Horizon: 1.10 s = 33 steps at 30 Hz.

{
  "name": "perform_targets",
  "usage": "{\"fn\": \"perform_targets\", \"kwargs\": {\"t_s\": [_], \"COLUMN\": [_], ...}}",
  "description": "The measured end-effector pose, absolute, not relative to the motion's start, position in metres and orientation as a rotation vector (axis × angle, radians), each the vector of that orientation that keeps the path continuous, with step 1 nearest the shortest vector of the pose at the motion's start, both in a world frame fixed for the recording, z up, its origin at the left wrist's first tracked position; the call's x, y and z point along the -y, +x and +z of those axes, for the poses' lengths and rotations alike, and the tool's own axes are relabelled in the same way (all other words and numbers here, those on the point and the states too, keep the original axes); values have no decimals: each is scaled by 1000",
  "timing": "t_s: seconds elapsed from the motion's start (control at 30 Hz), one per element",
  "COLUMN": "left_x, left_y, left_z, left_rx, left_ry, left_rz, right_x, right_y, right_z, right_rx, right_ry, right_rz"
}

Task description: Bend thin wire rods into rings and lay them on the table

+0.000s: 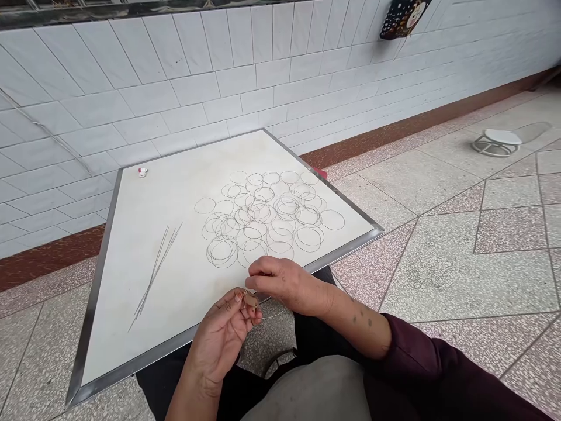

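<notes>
Just over the table's near edge, my left hand (225,330), palm up, pinches a thin wire ring (274,316) near a small brown piece (251,300) at its fingers. My right hand (284,283) is closed in a pinch right above, its fingertips by the wire's upper end; the fingers partly hide what they grip. Beyond my hands, several thin wire rings (263,216) lie overlapping on the white tabletop (188,187). Several straight wires (155,269) lie in a loose bundle on the left side.
A small white and red object (142,172) sits at the table's far left corner. The metal-edged table stands by a white tiled wall (175,105). A low white stool (499,140) is on the floor at the right. A dark patterned cloth (402,19) hangs on the wall.
</notes>
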State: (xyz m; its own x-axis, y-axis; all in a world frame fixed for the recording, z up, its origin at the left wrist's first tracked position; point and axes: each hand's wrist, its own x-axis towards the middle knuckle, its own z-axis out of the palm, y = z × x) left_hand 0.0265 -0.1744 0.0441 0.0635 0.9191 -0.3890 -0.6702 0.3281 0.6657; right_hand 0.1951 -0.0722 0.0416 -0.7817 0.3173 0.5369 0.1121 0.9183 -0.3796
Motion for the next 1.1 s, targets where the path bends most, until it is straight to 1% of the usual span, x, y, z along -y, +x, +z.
{"fn": "perform_targets", "kwargs": {"t_s": [0.23,0.37,0.6,0.87,1.1], "left_x": [175,176,179,180,182], "left_y": [29,32,37,45,41], "left_z": [47,46,43,40,40], "left_rx": [-838,-830,-804,-811,-772], "left_ry": [386,424,362,250,277], "left_rz": [1268,1296,1336,1411,1320], "right_x": [72,73,73,75,72], "right_y": [193,192,195,194,197], "right_z": [41,44,48,46,44], "right_rx": [2304,2218,2248,2259,2310], "right_ry": [-325,-267,-191,-223,-175], "right_rz": [689,772,747,675,644]}}
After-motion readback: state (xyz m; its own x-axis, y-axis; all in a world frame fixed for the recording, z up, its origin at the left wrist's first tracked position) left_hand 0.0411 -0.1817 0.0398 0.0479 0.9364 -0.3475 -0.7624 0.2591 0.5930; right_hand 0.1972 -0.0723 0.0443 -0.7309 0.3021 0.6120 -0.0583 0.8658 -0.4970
